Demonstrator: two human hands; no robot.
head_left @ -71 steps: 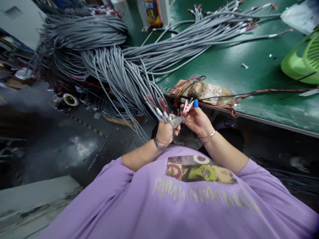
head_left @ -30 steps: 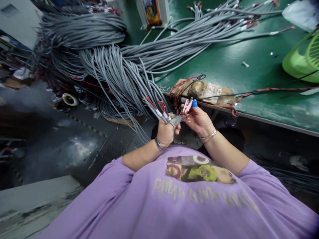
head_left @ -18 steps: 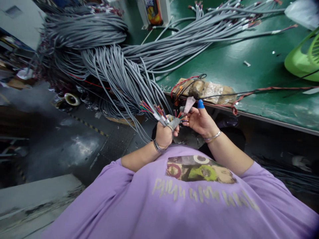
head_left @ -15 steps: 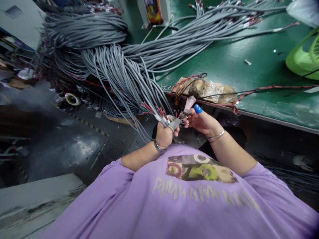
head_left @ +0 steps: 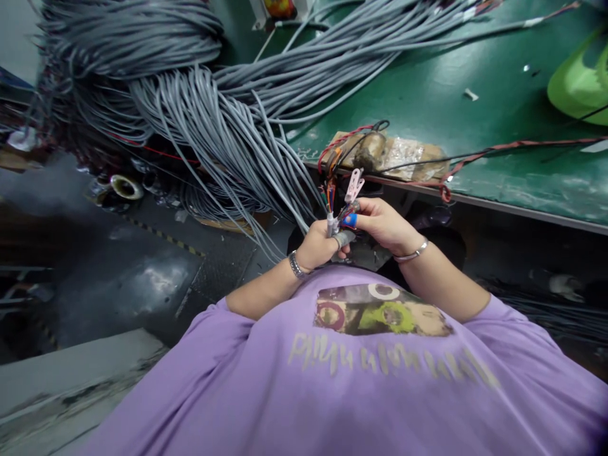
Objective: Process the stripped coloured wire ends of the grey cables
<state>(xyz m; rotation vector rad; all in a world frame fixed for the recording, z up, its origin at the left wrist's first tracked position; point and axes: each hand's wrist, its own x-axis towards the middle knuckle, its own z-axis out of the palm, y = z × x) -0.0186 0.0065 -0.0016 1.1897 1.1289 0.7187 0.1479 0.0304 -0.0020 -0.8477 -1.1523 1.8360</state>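
Note:
My left hand (head_left: 319, 246) is closed around the stripped ends of several grey cables (head_left: 330, 223), with grey wrapping on a finger. Thin coloured wires (head_left: 329, 197) fan up out of the cable ends. My right hand (head_left: 386, 225), with blue tape on the thumb, pinches some of the loose wires (head_left: 346, 214) right beside the left hand. Just above its fingertips a pale pink clothespin (head_left: 354, 185) stands near the table's front edge; what it clips is hidden.
A big bundle of grey cable (head_left: 223, 126) drapes over the left edge of the green table (head_left: 427, 95). A taped block (head_left: 403, 157) with red and black leads lies along the front edge. At right stands a light green basket (head_left: 574, 85).
My right hand has closed in from an open-thumbed pose and now pinches wires. The cable ends in my left hand have turned more upright. The view has shifted slightly.

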